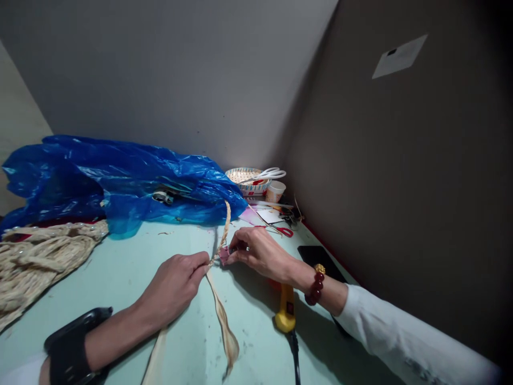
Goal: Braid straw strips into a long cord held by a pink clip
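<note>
Left hand (pixel 174 289) and right hand (pixel 262 252) sit near each other, slightly apart: the left pinches a thin, pale braid (pixel 227 218) between thumb and fingers; the right grips a small pink piece (pixel 223 256) right by it, though whether the two touch I cannot tell. From the left fingertips, the braid runs up to a blue plastic bag (pixel 132 174), above a pale green table (pixel 132 272). Below trails a loose strand (pixel 229 339). Under the right wrist lies a yellow-handled tool (pixel 286 313); farther back, red-handled scissors (pixel 286 232) and a paper cup (pixel 275 191).
</note>
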Demonstrator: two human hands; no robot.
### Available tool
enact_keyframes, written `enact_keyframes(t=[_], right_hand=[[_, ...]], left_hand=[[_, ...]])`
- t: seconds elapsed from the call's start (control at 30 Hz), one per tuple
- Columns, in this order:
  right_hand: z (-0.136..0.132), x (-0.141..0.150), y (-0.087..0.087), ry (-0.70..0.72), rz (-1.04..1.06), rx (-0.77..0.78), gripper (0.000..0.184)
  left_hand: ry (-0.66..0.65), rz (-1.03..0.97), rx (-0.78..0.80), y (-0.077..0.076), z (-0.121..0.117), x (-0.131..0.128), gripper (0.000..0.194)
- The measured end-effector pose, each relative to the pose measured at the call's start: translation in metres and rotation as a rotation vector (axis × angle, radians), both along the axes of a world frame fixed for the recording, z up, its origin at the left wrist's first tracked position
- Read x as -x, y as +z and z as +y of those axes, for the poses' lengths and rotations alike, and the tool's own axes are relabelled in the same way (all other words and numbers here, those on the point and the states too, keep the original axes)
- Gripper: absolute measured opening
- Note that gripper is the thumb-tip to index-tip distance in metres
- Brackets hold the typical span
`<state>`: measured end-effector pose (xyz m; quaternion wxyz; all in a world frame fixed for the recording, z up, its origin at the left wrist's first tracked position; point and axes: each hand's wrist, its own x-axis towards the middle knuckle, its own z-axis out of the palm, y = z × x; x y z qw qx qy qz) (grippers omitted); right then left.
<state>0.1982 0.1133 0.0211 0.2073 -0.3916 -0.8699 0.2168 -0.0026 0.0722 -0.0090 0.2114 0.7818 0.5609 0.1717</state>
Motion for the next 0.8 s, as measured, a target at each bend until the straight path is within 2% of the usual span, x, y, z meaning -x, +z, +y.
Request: enact_keyframes(t=[0.27, 0.43, 0.57, 0.7, 0.8], right_hand=[[0.003, 0.008, 0.001, 0.059, -0.008, -0.009, 0.002], [0.002, 0.008, -0.002, 0.061, -0.008, 0.048, 0.006], [-0.015, 0.008, -0.005, 0.016, 0.010, 0.109, 0.011], [-0.041, 0.010, -0.006, -0.080, 0.052, 0.141, 0.005], [-0.060, 0.013, -0.009, -0.143, 0.104, 0.159, 0.010]], left_hand=[[-0.007, 0.011, 0.030, 0.000, 0.000, -0.001, 0.026], [0.005, -0.034, 0.063, 0.000, 0.000, 0.001, 0.026], [0.000, -0.116, 0.128, 0.002, -0.009, 0.001, 0.027], [-0.017, -0.230, 0.208, 0.004, -0.025, 0.000, 0.026], [-0.008, -0.327, 0.270, 0.003, -0.038, 0.000, 0.025]])
